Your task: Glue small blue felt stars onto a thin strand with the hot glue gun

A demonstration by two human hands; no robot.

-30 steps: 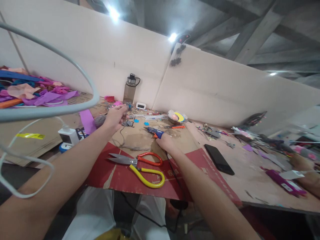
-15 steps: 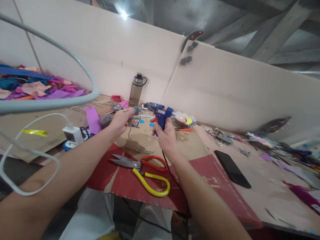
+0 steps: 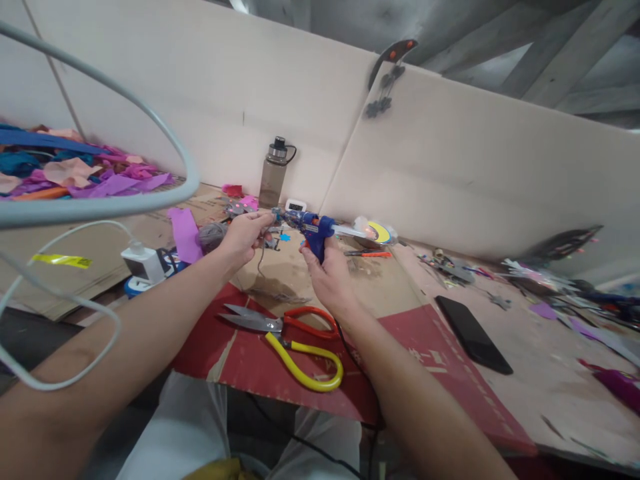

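My right hand (image 3: 327,270) is closed around the handle of a blue glue gun (image 3: 316,233), with a clear glue stick coming out of its back. The gun's nozzle points left and is at the fingertips of my left hand (image 3: 250,235). Those fingers pinch a small dark piece (image 3: 276,213), too small to make out, and a grey string (image 3: 261,263) hangs below them. Scissors (image 3: 273,325) with one red and one yellow handle lie on the red cardboard (image 3: 240,373) nearer to me.
A grey bottle (image 3: 273,175) stands by the wall. A black phone (image 3: 473,333) lies at the right. Grey yarn (image 3: 213,237), a white charger (image 3: 145,260) and purple scraps lie at the left. A pale tube arcs across the upper left.
The glue gun has moved left, and its nozzle now meets the piece at my left fingertips. The left hand has hardly moved. The view has shifted slightly.
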